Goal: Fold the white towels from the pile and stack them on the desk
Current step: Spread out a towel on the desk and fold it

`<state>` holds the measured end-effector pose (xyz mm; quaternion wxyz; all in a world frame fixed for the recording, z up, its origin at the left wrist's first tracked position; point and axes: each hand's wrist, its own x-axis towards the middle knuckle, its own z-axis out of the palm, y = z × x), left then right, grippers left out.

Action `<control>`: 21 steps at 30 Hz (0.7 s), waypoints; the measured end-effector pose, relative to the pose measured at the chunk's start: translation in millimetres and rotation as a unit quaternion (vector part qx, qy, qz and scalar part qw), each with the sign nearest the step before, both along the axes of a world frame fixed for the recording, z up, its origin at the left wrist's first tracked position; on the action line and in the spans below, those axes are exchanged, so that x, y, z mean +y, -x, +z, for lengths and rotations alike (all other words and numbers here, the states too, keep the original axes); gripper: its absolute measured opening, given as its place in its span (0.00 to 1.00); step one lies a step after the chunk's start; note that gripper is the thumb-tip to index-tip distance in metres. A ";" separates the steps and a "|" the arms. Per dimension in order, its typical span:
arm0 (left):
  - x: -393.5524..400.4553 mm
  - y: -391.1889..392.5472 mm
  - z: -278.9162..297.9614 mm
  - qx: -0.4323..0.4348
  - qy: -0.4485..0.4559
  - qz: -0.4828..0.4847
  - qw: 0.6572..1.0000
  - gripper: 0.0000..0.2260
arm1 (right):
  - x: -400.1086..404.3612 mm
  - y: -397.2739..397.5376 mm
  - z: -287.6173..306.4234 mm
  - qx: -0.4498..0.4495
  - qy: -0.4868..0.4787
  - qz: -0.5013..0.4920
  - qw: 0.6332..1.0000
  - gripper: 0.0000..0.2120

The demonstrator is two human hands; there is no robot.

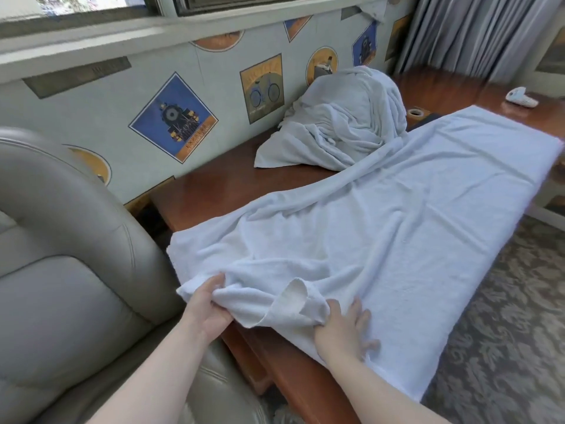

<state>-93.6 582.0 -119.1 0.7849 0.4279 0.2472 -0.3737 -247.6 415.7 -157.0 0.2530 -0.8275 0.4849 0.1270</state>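
On the wooden surface (232,185), a large white towel (397,228) is lying spread lengthwise, its far end reaching toward the right back corner and its long right side hanging over the surface's edge above the patterned carpet (504,316). The near end is bunching up at the front corner, where one hem is curling over into a small loop. The left hand (208,304) is gripping that near-left corner, the thumb lying on top of the cloth and the fingers tucked out of sight beneath it. The right hand (345,328) is resting flat on the towel just beside the curled hem, fingers spread and straight, holding nothing. Behind the spread towel, the pile of white towels (342,123) is sitting heaped against the wall, touching the spread towel's left edge. Bare wood is showing between the pile and the near corner, along the wall side. A grey leather armchair (70,270) is standing close against the surface's left end, leaving little gap. At the far back, a roll of tape (415,113) is peeking out beside the pile, partly hidden, and a small white object (519,97) near the curtain (464,35) is too blurred to identify. The towel is covering the surface's right edge entirely.
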 end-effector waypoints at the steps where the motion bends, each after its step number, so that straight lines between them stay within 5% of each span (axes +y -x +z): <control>1: -1.5 -3.4 -4.7 -0.004 -0.060 -0.011 0.998 0.15 | 2.8 -2.3 -2.4 0.006 0.002 0.001 1.000 0.25; 6: -2.4 -12.0 -28.0 -0.035 -0.253 0.031 0.966 0.25 | 13.7 -6.0 -3.5 0.025 0.015 0.066 0.997 0.27; 11: -8.5 -27.1 -33.2 -0.094 -0.281 -0.019 0.955 0.29 | 44.4 -4.2 -1.2 -0.030 0.028 0.129 0.991 0.27; 17: -54.0 -28.3 -29.9 -0.282 -0.383 -0.177 0.861 0.32 | 77.7 -6.8 23.0 -0.039 -0.118 0.223 0.967 0.21; 19: -65.1 -33.3 -30.0 -0.251 -0.471 -0.196 0.823 0.39 | 76.3 -3.6 26.1 -0.063 -0.173 0.217 0.959 0.30; 21: -70.5 -40.3 -35.0 -0.210 -0.515 -0.237 0.796 0.43 | 62.0 2.3 23.9 -0.127 -0.165 0.157 0.965 0.25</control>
